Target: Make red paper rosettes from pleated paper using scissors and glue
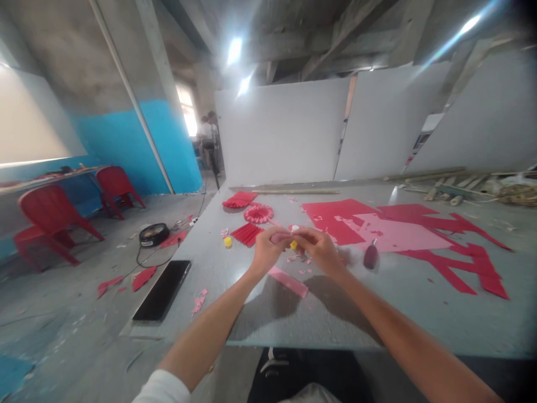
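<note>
My left hand (268,249) is closed, its fingertips pinching a small piece of pink paper (277,238). Close against it, my right hand (322,249) grips a small yellow-and-white object (293,244); its exact kind is too small to make out. Below the hands a pink paper strip (289,281) lies flat on the table. To the left are a pleated red paper fan (247,234), a round pleated rosette (258,213) and a folded red paper piece (239,199). A yellow cap (227,242) stands beside the fan.
Red paper sheets (331,215) and a pink sheet (406,232) spread rightward, with a dark red-handled tool (371,256) nearby. A black phone (163,291) lies at the table's left edge. Bamboo pieces (448,187) lie behind. Red chairs (52,218) stand left; people (208,137) are far off.
</note>
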The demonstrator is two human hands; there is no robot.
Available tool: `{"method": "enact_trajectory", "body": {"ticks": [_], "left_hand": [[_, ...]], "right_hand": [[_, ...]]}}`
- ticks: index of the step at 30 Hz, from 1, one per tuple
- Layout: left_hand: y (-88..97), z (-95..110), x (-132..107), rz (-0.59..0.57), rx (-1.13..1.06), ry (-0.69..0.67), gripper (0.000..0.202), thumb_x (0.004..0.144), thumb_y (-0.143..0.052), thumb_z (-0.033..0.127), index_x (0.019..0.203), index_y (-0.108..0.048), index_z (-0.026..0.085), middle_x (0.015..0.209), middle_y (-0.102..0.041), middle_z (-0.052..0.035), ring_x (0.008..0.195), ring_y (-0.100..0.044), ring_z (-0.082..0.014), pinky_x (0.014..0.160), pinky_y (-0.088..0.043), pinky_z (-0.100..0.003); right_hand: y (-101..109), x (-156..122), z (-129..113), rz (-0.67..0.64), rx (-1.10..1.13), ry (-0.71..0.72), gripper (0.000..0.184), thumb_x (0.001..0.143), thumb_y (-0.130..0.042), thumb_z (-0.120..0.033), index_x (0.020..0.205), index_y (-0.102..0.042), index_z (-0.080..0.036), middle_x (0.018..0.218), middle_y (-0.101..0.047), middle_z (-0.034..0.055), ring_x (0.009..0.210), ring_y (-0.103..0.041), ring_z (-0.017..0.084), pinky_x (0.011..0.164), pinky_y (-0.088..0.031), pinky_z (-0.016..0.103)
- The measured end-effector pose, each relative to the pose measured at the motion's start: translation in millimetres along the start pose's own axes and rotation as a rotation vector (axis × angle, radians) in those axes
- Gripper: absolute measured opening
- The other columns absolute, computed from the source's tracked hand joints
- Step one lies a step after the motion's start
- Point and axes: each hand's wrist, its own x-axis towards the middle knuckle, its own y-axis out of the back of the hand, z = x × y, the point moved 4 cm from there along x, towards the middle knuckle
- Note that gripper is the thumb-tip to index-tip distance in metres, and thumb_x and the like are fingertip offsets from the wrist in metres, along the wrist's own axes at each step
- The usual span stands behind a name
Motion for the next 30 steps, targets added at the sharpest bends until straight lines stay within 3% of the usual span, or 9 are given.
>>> {"method": "enact_trajectory", "body": {"ticks": [16,20,24,30], "left_hand": [[0.0,-1.8,-1.2,-0.011,0.063,-0.018,0.016,0.078,-0.075,0.027,0.088,-0.078,0.014,0.078,-0.074,-0.0061,0.064,-0.065,-0.0141,0.059,-0.051,-0.023],[1.0,1.5,-1.4,-0.009,0.152,-0.062,0.017,0.080,-0.075,0.030,0.088,-0.078,0.016,0.081,-0.076,-0.0072,0.073,-0.069,-0.0178,0.065,-0.053,-0.026],[0.4,6.9,-2.9,-0.009,0.256,-0.122,0.016,0.076,-0.078,0.021,0.091,-0.079,0.018,0.088,-0.078,-0.0062,0.082,-0.072,-0.0197,0.074,-0.053,-0.027],[-1.0,4.6,-3.2,-0.003,0.230,-0.148,0.008,0.078,-0.073,0.019,0.083,-0.079,0.017,0.077,-0.077,-0.0059,0.070,-0.069,-0.0175,0.063,-0.050,-0.024]], "right_hand": [[-1.7,0.1,-1.5,0.017,-0.008,-0.032,0.034,0.083,-0.071,-0.051,0.092,-0.071,-0.017,0.061,-0.064,0.0003,0.054,-0.059,0.015,0.051,-0.046,0.027],[-2.1,0.0,-0.5,0.005,-0.001,-0.029,0.033,0.086,-0.068,-0.049,0.091,-0.070,-0.017,0.062,-0.064,0.0005,0.054,-0.058,0.015,0.050,-0.044,0.026],[-2.1,0.0,-2.6,0.024,-0.002,-0.047,0.034,0.084,-0.070,-0.050,0.090,-0.070,-0.017,0.060,-0.063,0.0001,0.054,-0.058,0.015,0.049,-0.043,0.026],[-3.3,0.0,-0.7,0.020,0.037,-0.054,0.035,0.083,-0.071,-0.051,0.090,-0.071,-0.017,0.060,-0.063,0.0000,0.052,-0.057,0.015,0.047,-0.043,0.026]]}}
